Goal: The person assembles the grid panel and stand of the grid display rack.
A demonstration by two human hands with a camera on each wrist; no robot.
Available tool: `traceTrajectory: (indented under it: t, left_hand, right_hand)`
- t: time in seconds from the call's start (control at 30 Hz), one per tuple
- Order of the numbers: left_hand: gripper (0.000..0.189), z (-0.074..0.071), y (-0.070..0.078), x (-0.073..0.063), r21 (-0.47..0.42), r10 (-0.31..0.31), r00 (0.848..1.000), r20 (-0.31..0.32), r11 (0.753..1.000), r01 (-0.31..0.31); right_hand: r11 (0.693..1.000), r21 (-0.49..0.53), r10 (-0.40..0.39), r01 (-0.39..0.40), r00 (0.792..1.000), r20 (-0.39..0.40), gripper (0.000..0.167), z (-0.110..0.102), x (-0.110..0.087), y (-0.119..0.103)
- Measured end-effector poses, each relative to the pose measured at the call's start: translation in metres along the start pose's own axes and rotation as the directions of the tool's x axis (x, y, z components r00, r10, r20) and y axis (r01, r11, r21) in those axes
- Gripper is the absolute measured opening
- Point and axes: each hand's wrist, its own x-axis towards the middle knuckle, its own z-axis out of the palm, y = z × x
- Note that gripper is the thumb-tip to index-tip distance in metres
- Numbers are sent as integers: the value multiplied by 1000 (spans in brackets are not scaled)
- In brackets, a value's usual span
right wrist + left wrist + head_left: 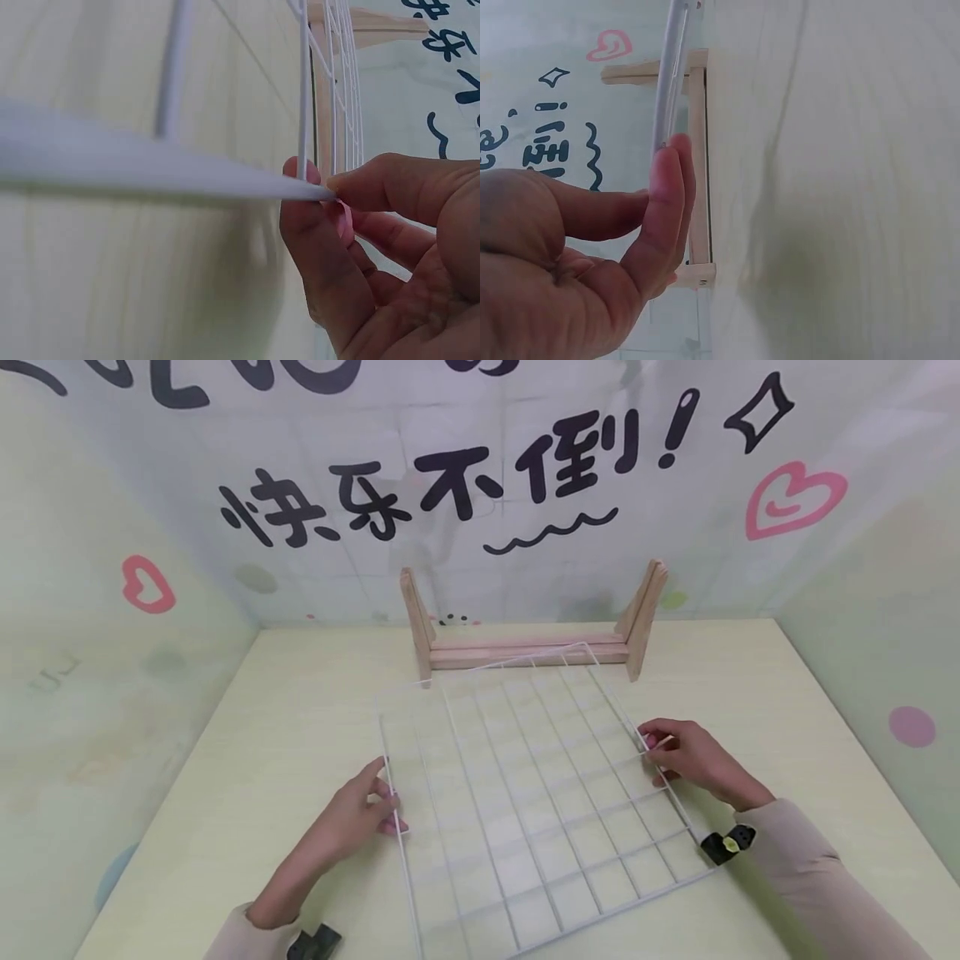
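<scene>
A white wire grid panel point(600, 917) is held up between both hands above the table. My left hand point(352, 818) grips its left edge. In the left wrist view, the thumb and fingers of the left hand point(592, 262) pinch the edge rod point(667, 82). My right hand point(697, 760) holds the opposite side. Seen from the right wrist, the thumb and fingers of that hand point(405, 255) close around the side rod point(210, 176) where a cross wire meets it. The panel's far edge overlaps a wooden stand point(525, 657) in the head view.
The wooden stand has two slanted uprights point(647, 618) joined by a crossbar and sits at the back of the pale table point(300, 702). Printed cloth walls point(315, 585) with lettering and hearts enclose the back and sides. A black wrist camera point(720, 847) sits by the right sleeve.
</scene>
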Motion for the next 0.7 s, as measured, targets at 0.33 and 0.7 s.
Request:
traceTrajectory:
  t: [0.33, 0.7]
  left_hand:
    - [68, -6, 14, 9, -41, 95, 993, -70, 994, -98]
    - [67, -17, 24, 16, -106, 160, 974, -163, 978, -179]
  right_hand:
    - [992, -110, -71, 58, 990, -122, 47, -2, -5, -3]
    - [997, 9, -73, 74, 992, -105, 53, -12, -11, -14]
